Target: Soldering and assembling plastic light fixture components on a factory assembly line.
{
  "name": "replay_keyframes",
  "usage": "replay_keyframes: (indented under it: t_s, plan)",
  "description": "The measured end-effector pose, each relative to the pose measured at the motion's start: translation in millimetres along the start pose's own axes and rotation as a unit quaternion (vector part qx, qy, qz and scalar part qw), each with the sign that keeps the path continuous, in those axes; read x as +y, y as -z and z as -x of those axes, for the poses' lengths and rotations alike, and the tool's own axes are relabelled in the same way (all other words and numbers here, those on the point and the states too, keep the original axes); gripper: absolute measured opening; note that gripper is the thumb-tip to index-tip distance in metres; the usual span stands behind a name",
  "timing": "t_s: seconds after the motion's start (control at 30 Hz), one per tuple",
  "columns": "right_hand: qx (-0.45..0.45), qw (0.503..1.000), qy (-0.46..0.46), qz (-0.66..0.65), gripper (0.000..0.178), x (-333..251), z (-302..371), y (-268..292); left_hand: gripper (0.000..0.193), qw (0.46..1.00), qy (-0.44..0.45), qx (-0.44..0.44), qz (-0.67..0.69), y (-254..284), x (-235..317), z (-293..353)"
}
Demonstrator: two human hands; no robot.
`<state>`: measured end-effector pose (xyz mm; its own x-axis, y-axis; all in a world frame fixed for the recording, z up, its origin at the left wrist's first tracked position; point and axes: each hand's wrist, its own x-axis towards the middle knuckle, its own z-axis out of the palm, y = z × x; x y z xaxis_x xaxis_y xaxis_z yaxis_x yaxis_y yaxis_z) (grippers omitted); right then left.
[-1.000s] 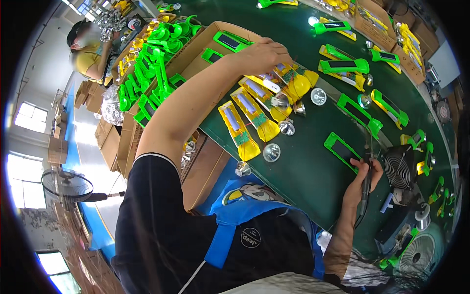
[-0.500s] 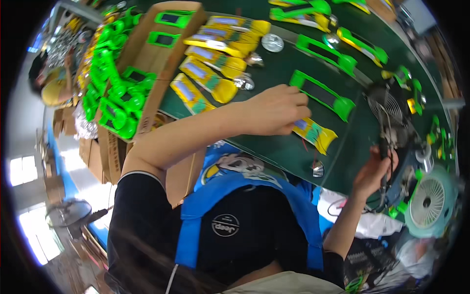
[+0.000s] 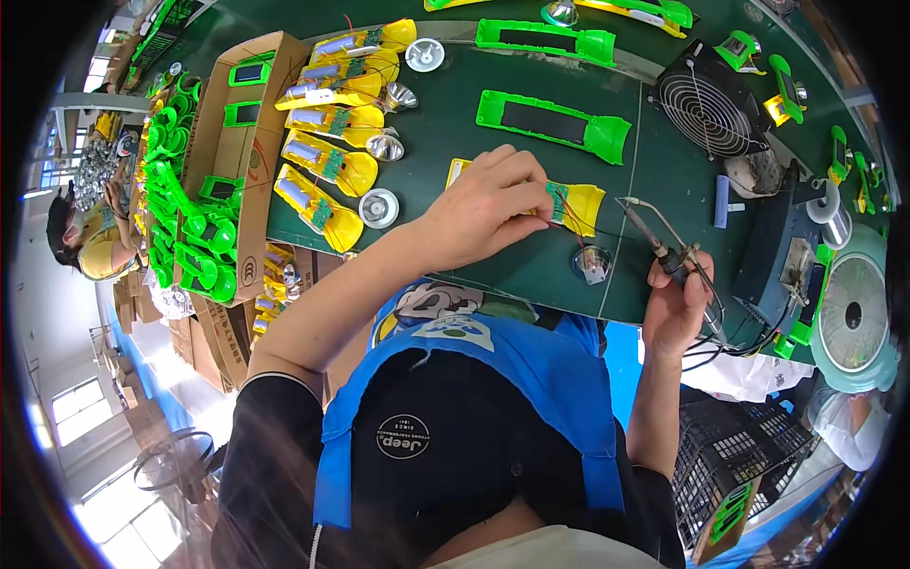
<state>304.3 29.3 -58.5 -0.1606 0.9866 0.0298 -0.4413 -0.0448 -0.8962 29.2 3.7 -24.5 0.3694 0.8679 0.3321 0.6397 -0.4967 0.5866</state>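
My left hand (image 3: 498, 207) is closed over a yellow flashlight housing (image 3: 580, 204) on the green table. Its fingertips pinch a thin wire (image 3: 547, 225) beside the housing's small green circuit board (image 3: 557, 197); the hand hides much of the housing. In my right hand (image 3: 678, 303) is a soldering iron (image 3: 669, 258) with a thin metal tube alongside, its tip pointing left, apart from the housing. A silvery reflector (image 3: 591, 265) lies near the table's front edge, below the housing. Beyond my left hand lies a green housing part (image 3: 555, 125) with a dark panel.
Several yellow housings (image 3: 327, 161) with batteries and boards line the table's left. Beside them stands a cardboard box (image 3: 270, 123) of green parts. At right are a black fan with a wire grille (image 3: 706, 109), a dark blue box (image 3: 766, 261), a solder spool (image 3: 830, 213) and a pale green fan (image 3: 851, 313).
My right hand has brought the soldering iron left, away from the black fan and toward the yellow housing. My left hand has shifted over the circuit board. The whole view has turned somewhat.
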Motion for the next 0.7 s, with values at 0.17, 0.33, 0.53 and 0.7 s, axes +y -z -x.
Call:
replay_keyframes:
  t_s: [0.17, 0.33, 0.53, 0.7]
  plan:
    - [0.017, 0.997, -0.011, 0.073, 0.033, 2, 3, -7, 0.023, 0.998, 0.018, 0.065, 0.0, -8, -1, -1]
    - [-0.043, 0.98, 0.022, 0.193, 0.023, 4, 1, -21, 0.022, 0.989, 0.094, 0.081, -0.075, -7, 9, -4]
    - [-0.06, 0.964, 0.021, 0.257, 0.018, 4, 1, -26, 0.016, 0.985, 0.133, 0.027, -0.105, -2, 14, -14]
    - [-0.065, 0.959, 0.024, 0.276, 0.017, 3, 0, -29, 0.014, 0.983, 0.146, -0.002, -0.113, 0, 15, -17]
